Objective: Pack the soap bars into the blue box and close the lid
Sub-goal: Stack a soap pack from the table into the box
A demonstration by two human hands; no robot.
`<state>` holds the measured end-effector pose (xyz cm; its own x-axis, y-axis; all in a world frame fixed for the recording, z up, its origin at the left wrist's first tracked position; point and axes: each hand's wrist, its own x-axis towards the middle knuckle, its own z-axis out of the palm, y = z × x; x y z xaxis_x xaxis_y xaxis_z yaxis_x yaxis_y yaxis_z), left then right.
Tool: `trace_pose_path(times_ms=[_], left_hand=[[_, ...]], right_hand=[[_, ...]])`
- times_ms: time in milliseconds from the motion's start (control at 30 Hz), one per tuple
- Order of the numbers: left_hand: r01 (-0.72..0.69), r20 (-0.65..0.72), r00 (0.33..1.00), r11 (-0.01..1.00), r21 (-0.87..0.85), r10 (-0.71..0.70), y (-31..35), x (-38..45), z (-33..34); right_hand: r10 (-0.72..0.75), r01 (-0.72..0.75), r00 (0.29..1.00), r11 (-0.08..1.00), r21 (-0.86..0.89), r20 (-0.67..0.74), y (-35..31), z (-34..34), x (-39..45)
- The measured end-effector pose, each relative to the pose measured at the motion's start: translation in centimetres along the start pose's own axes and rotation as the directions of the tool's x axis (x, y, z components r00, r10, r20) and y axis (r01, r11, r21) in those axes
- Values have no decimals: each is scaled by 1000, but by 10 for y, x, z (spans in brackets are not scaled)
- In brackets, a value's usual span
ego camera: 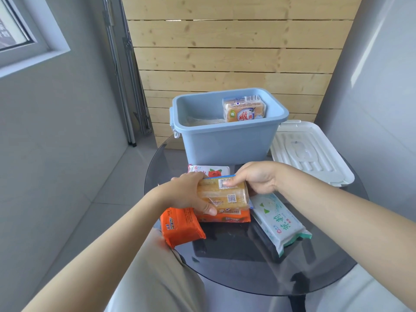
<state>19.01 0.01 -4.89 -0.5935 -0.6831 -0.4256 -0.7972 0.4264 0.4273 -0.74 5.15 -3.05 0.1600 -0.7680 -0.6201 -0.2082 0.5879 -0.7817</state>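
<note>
The blue box [227, 140] stands open at the far side of the round glass table, with one yellow soap pack [244, 109] leaning inside at its right. Its white lid [308, 152] lies flat to the right of the box. Both hands hold a second yellow soap pack [225, 195] just above the table: my left hand [191, 192] grips its left end and my right hand [258, 179] its right end. Under it lies an orange pack [225, 218]. Another orange pack [180, 226] lies at the left, a white-green pack [281, 219] at the right, a white rose-printed pack [209, 171] behind.
The dark glass table [247, 262] is small and round, its near edge close to my lap. A wooden slat wall [236, 52] rises behind the box. A folded metal stand [128, 86] leans in the left corner. Grey tiled floor lies to the left.
</note>
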Motion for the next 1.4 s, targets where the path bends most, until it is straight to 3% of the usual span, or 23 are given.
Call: trace_pose_path(times_ms=[133, 267, 433, 767, 933, 1233, 1333, 1400], left_hand=[[33, 0, 999, 998, 47, -33, 3, -2, 1], [48, 55, 997, 996, 79, -52, 5, -3, -3], [25, 81, 996, 996, 82, -32, 6, -3, -3], [0, 50, 999, 999, 43, -3, 4, -7, 1], [3, 29, 1000, 999, 34, -4, 4, -11, 3], [-32, -7, 999, 998, 59, 32, 2, -13, 6], [-75, 13, 997, 987, 142, 74, 8, -12, 5], [-109, -2, 994, 967, 231, 113, 12, -13, 6]], right_hand=[[24, -29, 998, 994, -108, -49, -3, 3, 4], [112, -97, 993, 957, -272, 40, -8, 3, 3], [210, -167, 977, 881, -443, 49, -11, 6, 7], [292, -207, 937, 906, -369, 191, -1, -2, 8], [243, -151, 961, 859, -489, 129, -2, 3, 3], [166, -106, 982, 878, -466, 89, 4, 9, -3], [65, -46, 998, 843, -536, 16, 7, 10, -12], [-83, 54, 996, 783, -619, -18, 11, 11, -20]])
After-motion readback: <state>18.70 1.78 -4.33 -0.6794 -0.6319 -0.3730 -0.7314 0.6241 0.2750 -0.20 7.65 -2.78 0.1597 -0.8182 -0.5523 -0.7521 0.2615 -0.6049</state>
